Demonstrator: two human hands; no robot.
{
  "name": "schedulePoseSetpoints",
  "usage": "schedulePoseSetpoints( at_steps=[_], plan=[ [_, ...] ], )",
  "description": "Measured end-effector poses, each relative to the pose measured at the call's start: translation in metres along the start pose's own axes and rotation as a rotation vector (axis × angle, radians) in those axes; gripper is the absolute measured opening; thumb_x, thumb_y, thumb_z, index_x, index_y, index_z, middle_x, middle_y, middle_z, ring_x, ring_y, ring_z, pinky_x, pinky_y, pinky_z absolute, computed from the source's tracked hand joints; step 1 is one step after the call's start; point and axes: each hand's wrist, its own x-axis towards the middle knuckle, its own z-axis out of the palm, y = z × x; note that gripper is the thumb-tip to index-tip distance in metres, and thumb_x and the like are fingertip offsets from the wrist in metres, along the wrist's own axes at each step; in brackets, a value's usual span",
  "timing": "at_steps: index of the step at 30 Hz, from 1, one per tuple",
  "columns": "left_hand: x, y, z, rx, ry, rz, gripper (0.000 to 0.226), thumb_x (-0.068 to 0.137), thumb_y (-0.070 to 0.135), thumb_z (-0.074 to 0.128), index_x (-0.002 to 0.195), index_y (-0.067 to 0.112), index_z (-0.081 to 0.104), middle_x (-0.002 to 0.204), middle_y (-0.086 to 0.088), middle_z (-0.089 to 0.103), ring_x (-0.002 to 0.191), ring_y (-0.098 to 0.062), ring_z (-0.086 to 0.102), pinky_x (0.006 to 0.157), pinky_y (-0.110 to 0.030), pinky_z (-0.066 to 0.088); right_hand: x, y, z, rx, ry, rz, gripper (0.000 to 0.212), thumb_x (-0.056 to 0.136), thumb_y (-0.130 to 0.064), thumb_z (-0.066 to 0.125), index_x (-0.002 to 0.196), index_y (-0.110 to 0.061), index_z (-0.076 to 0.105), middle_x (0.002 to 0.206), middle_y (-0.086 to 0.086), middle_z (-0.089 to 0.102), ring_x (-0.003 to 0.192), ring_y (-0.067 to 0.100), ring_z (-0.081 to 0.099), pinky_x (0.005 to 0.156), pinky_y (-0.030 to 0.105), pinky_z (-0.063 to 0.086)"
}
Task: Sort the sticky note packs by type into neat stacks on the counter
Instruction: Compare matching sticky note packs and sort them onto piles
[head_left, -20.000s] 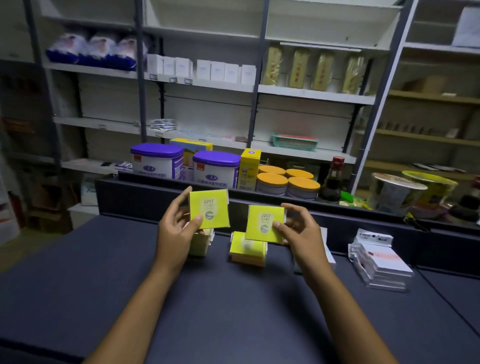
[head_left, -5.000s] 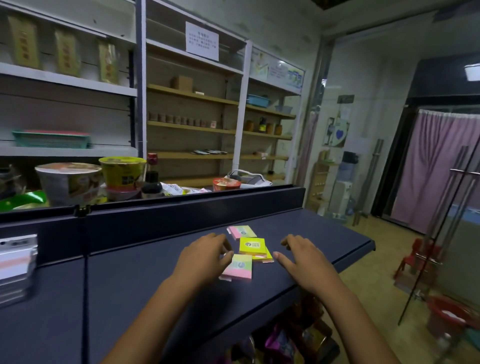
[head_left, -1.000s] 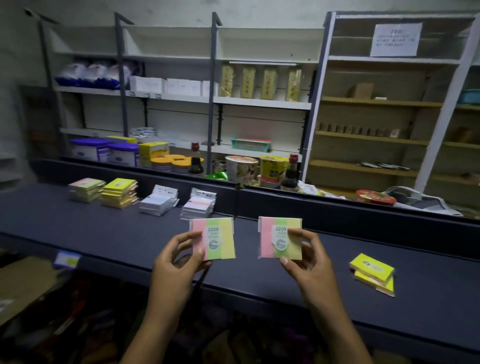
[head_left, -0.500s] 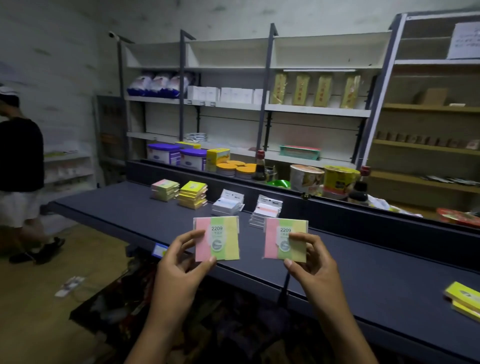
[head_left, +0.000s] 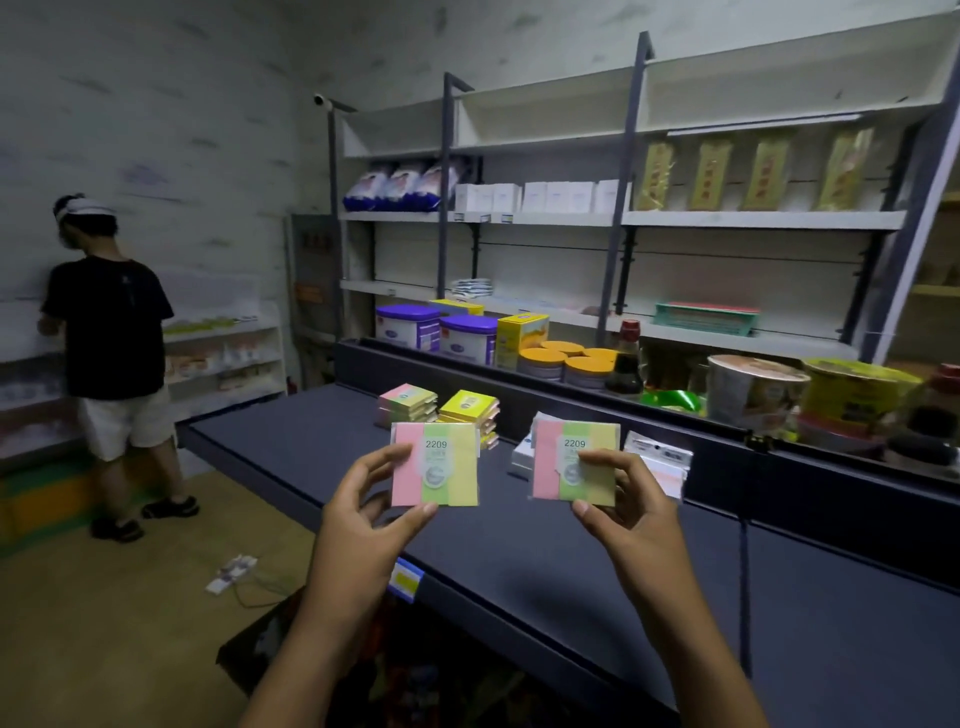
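Tri-colour pack pinched by L hand; second pack by R hand, above counter front edge.

Two tri-colour packs, striped pink, green and yellow and marked 2209, are held upright above the dark counter: the left pack and the right pack, faces toward the holder. Behind the left pack, a stack of matching tri-colour packs lies on the counter, a yellow stack just right of it. Further right, two stacks of white packs peek from behind the right pack.
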Motion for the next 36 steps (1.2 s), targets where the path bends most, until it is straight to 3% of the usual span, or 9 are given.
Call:
schedulePoseSetpoints(
  at_steps=[5, 13, 16, 20, 24, 27, 33, 36],
  plan=[
    [0.042, -0.018, -0.015, 0.004, 0.007, 0.013, 0.055, 0.077, -0.004, 0.077, 0.121, 0.026, 0.063, 0.123, 0.006, 0.067, 0.108, -0.009, 0.068, 0.079, -0.021, 0.058, 0.038, 0.014, 0.026, -0.012, -0.015, -0.014, 0.042, 0.088, 0.008, 0.066, 0.112, -0.026, 0.064, 0.112, -0.007, 0.068, 0.103, 0.01, 0.067, 0.078, 0.02, 0.055],
    [0.138, -0.056, -0.044, 0.045, -0.036, 0.053, 0.056, 0.075, -0.002, 0.08, 0.122, 0.021, 0.063, 0.122, 0.006, 0.067, 0.111, -0.013, 0.065, 0.092, -0.041, 0.057, 0.098, 0.036, 0.075, -0.068, 0.037, -0.033, 0.052, 0.087, 0.008, 0.067, 0.119, -0.033, 0.062, 0.118, -0.002, 0.065, 0.099, 0.007, 0.067, 0.067, 0.017, 0.056],
    [0.182, -0.078, -0.057, 0.064, -0.085, 0.07, 0.056, 0.074, 0.0, 0.081, 0.122, 0.022, 0.064, 0.121, 0.009, 0.067, 0.112, -0.01, 0.064, 0.094, -0.032, 0.055, 0.123, 0.044, 0.096, -0.117, 0.08, -0.04, 0.052, 0.088, 0.004, 0.069, 0.119, -0.037, 0.061, 0.113, -0.008, 0.067, 0.098, 0.006, 0.068, 0.064, 0.02, 0.057],
    [0.24, -0.106, -0.075, 0.086, -0.152, 0.088, 0.057, 0.074, 0.0, 0.081, 0.123, 0.022, 0.064, 0.12, 0.014, 0.066, 0.105, 0.003, 0.063, 0.084, -0.013, 0.052, 0.157, 0.054, 0.127, -0.18, 0.121, -0.056, 0.051, 0.086, 0.004, 0.07, 0.12, -0.033, 0.06, 0.108, -0.018, 0.068, 0.1, 0.004, 0.068, 0.07, 0.021, 0.058],
    [0.293, -0.14, -0.09, 0.122, -0.201, 0.067, 0.054, 0.074, 0.001, 0.081, 0.121, 0.022, 0.066, 0.121, 0.013, 0.066, 0.11, 0.0, 0.061, 0.093, -0.019, 0.05, 0.189, 0.063, 0.155, -0.192, 0.128, -0.05, 0.051, 0.087, 0.005, 0.069, 0.121, -0.032, 0.059, 0.109, -0.015, 0.069, 0.105, 0.006, 0.068, 0.08, 0.021, 0.057],
    [0.324, -0.162, -0.099, 0.142, -0.266, 0.05, 0.051, 0.076, -0.001, 0.08, 0.119, 0.022, 0.066, 0.119, 0.012, 0.066, 0.108, 0.008, 0.059, 0.091, -0.009, 0.048, 0.21, 0.068, 0.173, -0.22, 0.138, -0.044, 0.051, 0.088, 0.004, 0.068, 0.121, -0.033, 0.058, 0.113, -0.01, 0.067, 0.106, 0.009, 0.068, 0.082, 0.031, 0.06],
    [0.372, -0.193, -0.103, 0.216, -0.407, 0.008, 0.047, 0.078, 0.002, 0.078, 0.12, 0.017, 0.066, 0.118, 0.006, 0.066, 0.11, -0.006, 0.059, 0.084, 0.001, 0.041, 0.248, 0.076, 0.204, -0.233, 0.145, -0.06, 0.051, 0.088, 0.006, 0.067, 0.121, -0.032, 0.058, 0.115, -0.003, 0.066, 0.102, 0.006, 0.068, 0.078, 0.024, 0.058],
    [0.385, -0.202, -0.1, 0.258, -0.498, 0.0, 0.045, 0.081, 0.003, 0.076, 0.123, 0.018, 0.066, 0.122, 0.004, 0.065, 0.116, -0.011, 0.058, 0.087, -0.001, 0.041, 0.262, 0.082, 0.214, -0.229, 0.155, -0.054, 0.051, 0.087, 0.006, 0.067, 0.121, -0.031, 0.058, 0.117, -0.001, 0.065, 0.1, 0.005, 0.068, 0.075, 0.022, 0.057]
  ],
)
